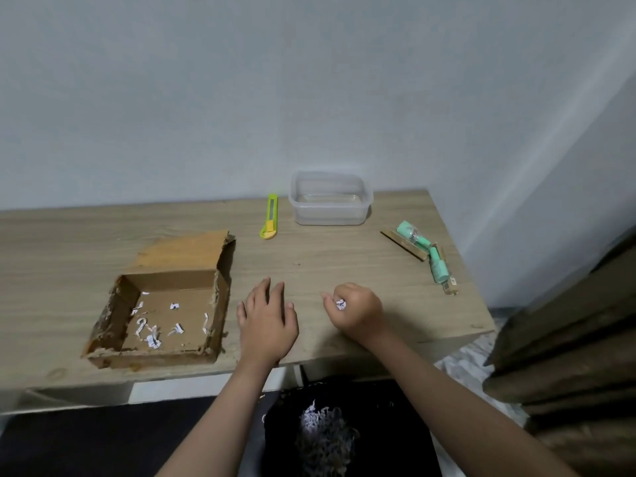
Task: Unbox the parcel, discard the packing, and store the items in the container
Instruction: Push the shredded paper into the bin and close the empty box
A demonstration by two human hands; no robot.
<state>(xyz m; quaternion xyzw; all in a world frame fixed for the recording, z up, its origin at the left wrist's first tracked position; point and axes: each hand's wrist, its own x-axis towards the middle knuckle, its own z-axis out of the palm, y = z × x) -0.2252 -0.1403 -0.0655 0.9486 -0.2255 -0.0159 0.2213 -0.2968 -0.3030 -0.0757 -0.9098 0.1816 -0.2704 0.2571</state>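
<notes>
The left hand lay flat on the wooden desk, fingers straight. The right hand squeezed white paper bits. The torn brown cardboard box sat open beside the left hand.

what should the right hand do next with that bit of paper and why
Probably carry it back over the black bin and let go: the right hand grips a white shredded paper scrap above the wooden table, and the bin already holds a pile of the same shreds.
</notes>
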